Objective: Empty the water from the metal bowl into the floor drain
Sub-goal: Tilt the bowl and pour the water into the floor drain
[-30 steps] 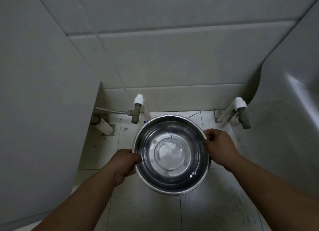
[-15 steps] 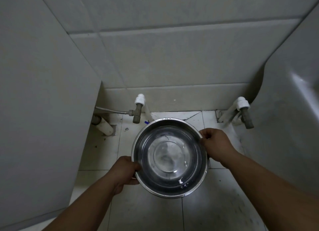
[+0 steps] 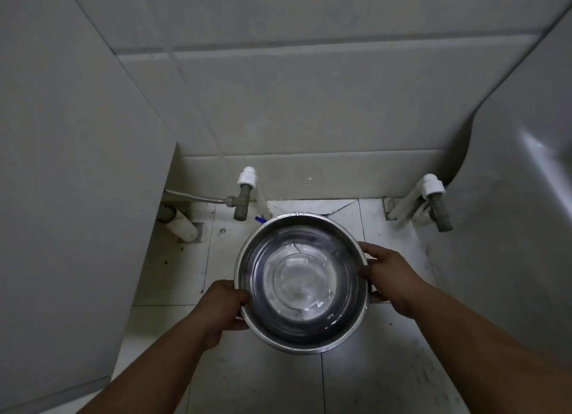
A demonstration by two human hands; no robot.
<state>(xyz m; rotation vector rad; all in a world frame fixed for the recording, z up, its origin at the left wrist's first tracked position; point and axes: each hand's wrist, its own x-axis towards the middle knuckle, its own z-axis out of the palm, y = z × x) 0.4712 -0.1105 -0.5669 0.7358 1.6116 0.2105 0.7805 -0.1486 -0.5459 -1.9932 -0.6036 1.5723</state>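
A round metal bowl (image 3: pixel 301 330) with clear water in it is held level above the tiled floor, at the centre of the view. My left hand (image 3: pixel 221 308) grips its left rim, thumb over the edge. My right hand (image 3: pixel 388 276) grips the right rim the same way. No floor drain shows in this frame; the bowl hides the floor beneath it.
A grey panel (image 3: pixel 71 197) walls off the left side and a grey curved surface (image 3: pixel 510 227) the right. Two pipe valves (image 3: pixel 244 193) (image 3: pixel 435 203) stand out of the floor by the back wall, with a white pipe stub (image 3: pixel 182 227) at the left. White floor tiles (image 3: pixel 257 379) lie below.
The bowl has stayed in both hands and nearly in place, sitting slightly lower toward the floor. The water surface has shifted and ripples differently.
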